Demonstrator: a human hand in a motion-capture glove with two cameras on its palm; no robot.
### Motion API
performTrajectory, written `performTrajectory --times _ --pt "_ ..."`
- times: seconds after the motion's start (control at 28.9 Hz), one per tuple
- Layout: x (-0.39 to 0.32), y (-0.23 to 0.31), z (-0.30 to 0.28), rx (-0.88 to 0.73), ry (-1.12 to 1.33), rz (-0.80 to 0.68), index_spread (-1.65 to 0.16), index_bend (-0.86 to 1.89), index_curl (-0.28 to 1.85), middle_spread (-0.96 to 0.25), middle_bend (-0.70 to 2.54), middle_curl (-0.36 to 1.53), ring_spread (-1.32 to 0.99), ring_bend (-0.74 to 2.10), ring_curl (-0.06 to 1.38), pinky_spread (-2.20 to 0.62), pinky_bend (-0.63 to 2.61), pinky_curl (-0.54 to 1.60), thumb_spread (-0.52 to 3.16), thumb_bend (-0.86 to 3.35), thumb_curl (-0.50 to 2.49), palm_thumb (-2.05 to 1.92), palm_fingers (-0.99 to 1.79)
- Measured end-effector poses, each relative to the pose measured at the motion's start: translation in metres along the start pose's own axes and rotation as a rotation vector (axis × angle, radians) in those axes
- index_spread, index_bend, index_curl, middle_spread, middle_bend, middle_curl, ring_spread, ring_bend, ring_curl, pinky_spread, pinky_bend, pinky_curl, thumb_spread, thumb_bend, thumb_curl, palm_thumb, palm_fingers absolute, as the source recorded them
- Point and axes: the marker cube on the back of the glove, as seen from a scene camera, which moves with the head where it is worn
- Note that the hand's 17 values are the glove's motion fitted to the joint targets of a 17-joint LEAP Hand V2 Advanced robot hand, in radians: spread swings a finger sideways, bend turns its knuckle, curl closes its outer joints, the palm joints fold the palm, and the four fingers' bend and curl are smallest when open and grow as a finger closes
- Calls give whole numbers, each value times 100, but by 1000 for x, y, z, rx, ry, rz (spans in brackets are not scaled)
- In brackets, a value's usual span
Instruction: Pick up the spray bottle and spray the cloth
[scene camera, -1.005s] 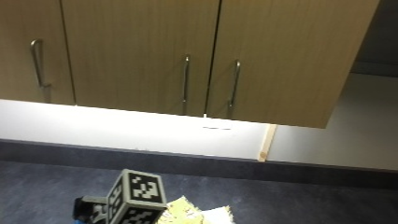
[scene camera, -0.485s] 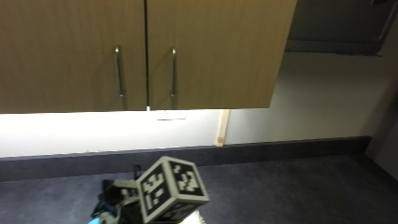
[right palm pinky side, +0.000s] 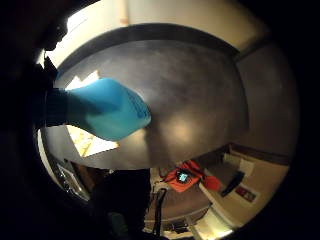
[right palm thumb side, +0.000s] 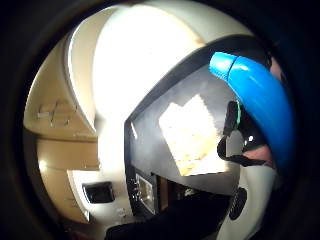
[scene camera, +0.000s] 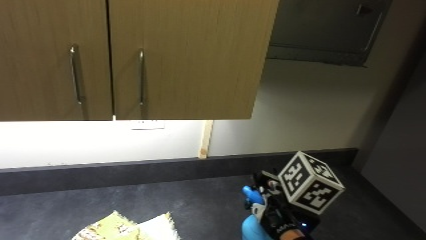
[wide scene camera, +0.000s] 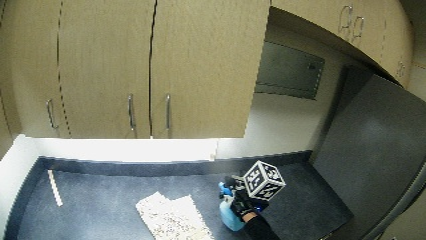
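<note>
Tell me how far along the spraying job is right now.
Done: the gloved right hand grips the blue plastic spray bottle, fingers curled around its neck. In hand: the bottle is upright beside the pale yellow patterned cloth, which lies flat on the dark countertop; whether it is lifted off the counter is unclear. Left: aiming the nozzle at the cloth and spraying; no mist or wet patch shows.

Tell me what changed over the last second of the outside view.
Mostly the camera panned: the cabinets slid across the picture. The gloved right hand now shows holding the blue spray bottle, which was barely visible before. The cloth stays flat on the counter.
</note>
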Motion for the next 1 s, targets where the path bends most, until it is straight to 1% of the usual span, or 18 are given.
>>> performTrajectory --times 0.1,0.21,0.38,0.52,0.69,0.83,0.9,1.0 --pt "44 -5 -14 -17 2 108 -10 77 52 -7 48 43 10 13 16 16 17 7 97 23 47 92 42" --pt "72 -7 -26 -34 -5 190 -11 77 52 -7 48 44 10 13 16 16 18 8 102 21 47 91 39" --pt "89 -7 -40 -67 -13 244 -11 78 52 -8 43 44 10 12 14 16 20 10 109 20 47 90 35" --pt "83 -2 -54 -74 -34 211 -12 80 52 -9 41 44 11 11 13 16 20 11 114 18 47 90 32" --pt "53 15 -61 -58 38 82 -12 82 53 -9 42 45 11 11 11 16 18 11 118 17 47 90 30" --pt "32 38 -57 -79 91 7 -11 84 53 -8 43 46 11 11 10 16 17 11 120 16 47 91 31" --pt "27 47 -53 -85 92 -12 -11 85 53 -8 43 46 11 12 9 16 17 11 121 15 47 91 31" --pt "31 53 -48 -84 66 2 -11 86 53 -8 43 47 11 13 9 16 17 10 122 14 47 91 31"
